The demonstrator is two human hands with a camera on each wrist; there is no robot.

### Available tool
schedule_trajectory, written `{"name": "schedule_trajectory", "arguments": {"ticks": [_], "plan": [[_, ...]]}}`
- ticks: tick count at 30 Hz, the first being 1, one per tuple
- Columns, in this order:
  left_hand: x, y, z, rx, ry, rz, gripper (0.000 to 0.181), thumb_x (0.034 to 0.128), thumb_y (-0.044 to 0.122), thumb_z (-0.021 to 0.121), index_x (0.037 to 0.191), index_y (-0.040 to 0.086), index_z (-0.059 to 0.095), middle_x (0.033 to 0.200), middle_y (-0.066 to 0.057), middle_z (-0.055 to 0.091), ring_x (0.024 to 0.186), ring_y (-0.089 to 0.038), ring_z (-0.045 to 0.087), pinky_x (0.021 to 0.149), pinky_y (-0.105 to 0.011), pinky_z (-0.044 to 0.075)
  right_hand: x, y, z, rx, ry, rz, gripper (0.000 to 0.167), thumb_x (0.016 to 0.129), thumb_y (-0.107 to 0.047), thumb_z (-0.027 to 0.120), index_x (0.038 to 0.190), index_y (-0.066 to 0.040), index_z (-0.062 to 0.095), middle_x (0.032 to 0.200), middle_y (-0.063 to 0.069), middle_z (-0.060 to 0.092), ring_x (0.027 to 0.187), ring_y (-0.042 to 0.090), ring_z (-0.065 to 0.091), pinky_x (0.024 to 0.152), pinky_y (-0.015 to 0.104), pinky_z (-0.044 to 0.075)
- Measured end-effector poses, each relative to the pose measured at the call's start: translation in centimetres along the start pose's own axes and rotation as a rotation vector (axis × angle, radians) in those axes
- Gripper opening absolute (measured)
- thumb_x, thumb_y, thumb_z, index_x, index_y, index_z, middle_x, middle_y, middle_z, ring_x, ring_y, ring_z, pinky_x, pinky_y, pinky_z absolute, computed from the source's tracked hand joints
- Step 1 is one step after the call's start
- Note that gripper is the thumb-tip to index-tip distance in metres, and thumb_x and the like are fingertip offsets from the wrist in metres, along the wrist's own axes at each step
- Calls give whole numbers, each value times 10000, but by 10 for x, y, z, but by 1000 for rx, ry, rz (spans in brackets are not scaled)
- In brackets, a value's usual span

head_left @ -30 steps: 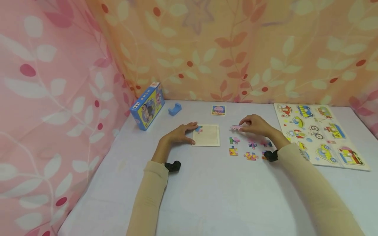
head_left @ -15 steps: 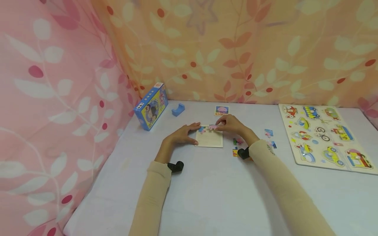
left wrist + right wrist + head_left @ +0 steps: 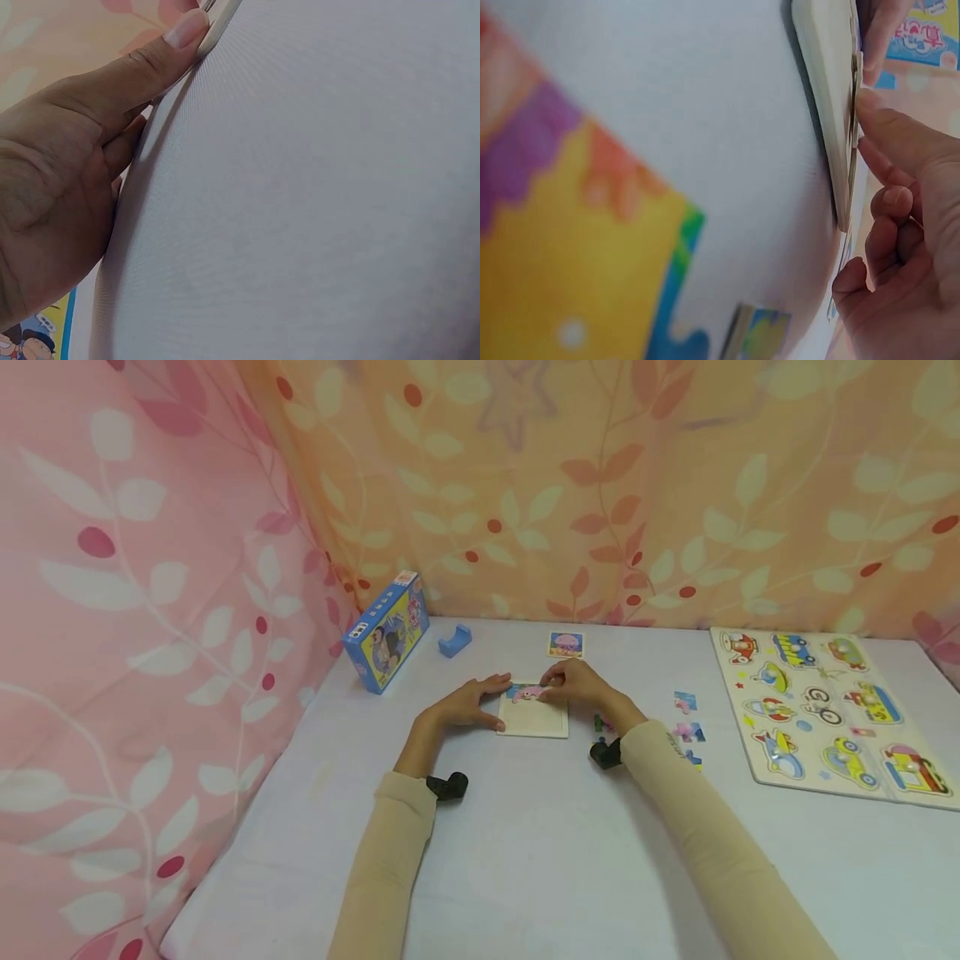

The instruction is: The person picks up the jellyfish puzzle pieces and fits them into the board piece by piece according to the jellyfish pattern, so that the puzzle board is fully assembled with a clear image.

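Note:
My left hand [image 3: 467,703] rests at the left edge of a shallow, light wooden puzzle tray [image 3: 534,722]. Its thumb touches the near left corner and its fingers reach the far left one; the left wrist view shows the thumb [image 3: 150,71] laid straight against the rim. With thumb and forefinger, my right hand [image 3: 583,683] pinches a pink jigsaw piece [image 3: 528,692] at the tray's far side. This piece lies beside a blue one [image 3: 512,691] in the far left corner. The right fingertips partly cover the pink piece. In the right wrist view, the thumb [image 3: 900,135] presses at the tray's top.
Loose jigsaw pieces [image 3: 686,702] lie right of the tray, some hidden under the right forearm. Behind stand a blue box [image 3: 388,637], a curved blue plastic part [image 3: 454,641] and a small picture tile [image 3: 566,644]. A wooden vehicle peg board [image 3: 806,727] lies at the right.
My right hand has carried the pink piece leftward from among the loose pieces to the tray, then lowered it beside the blue one. The left hand stays at the tray's edge.

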State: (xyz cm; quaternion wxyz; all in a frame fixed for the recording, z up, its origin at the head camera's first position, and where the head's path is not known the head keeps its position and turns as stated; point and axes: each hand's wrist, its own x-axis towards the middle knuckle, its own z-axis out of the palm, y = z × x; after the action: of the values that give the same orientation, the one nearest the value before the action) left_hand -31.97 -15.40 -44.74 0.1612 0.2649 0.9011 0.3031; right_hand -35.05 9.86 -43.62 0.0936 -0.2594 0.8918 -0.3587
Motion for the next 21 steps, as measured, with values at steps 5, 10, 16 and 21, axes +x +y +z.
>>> {"name": "schedule_trajectory", "arguments": {"ticks": [5, 10, 16, 21], "plan": [[0, -1, 0, -2, 1, -1, 833, 717, 372, 758, 1422, 185, 355, 1530, 86, 205, 1434, -129, 97, 1176, -391, 13, 1, 0, 2, -24, 11, -2, 300, 749, -226, 755, 968, -29, 697, 658, 0, 459, 672, 151, 413, 587, 258, 333], [-1, 0, 0, 10, 6, 8, 830, 718, 380, 752, 1423, 194, 355, 1529, 89, 209, 1431, -119, 105, 1176, -393, 12, 1, 0, 2, -44, 22, -14, 297, 752, -226, 750, 969, -31, 697, 649, -2, 454, 661, 150, 407, 574, 256, 320], [-1, 1, -1, 13, -3, 11, 833, 724, 381, 750, 1427, 183, 349, 1533, 80, 201, 1433, -127, 103, 1175, -407, 7, 1, -4, 2, -55, 19, -64, 316, 770, -196, 737, 1045, -46, 696, 643, 6, 444, 634, 150, 372, 565, 246, 300], [-1, 2, -1, 15, -5, 2, 834, 729, 370, 751, 1428, 170, 344, 1533, 79, 201, 1432, -122, 104, 1176, -393, 5, 1, -6, 3, -46, -47, -120, 316, 805, -145, 696, 1112, -76, 663, 696, 62, 486, 634, 152, 321, 559, 248, 266]]}}
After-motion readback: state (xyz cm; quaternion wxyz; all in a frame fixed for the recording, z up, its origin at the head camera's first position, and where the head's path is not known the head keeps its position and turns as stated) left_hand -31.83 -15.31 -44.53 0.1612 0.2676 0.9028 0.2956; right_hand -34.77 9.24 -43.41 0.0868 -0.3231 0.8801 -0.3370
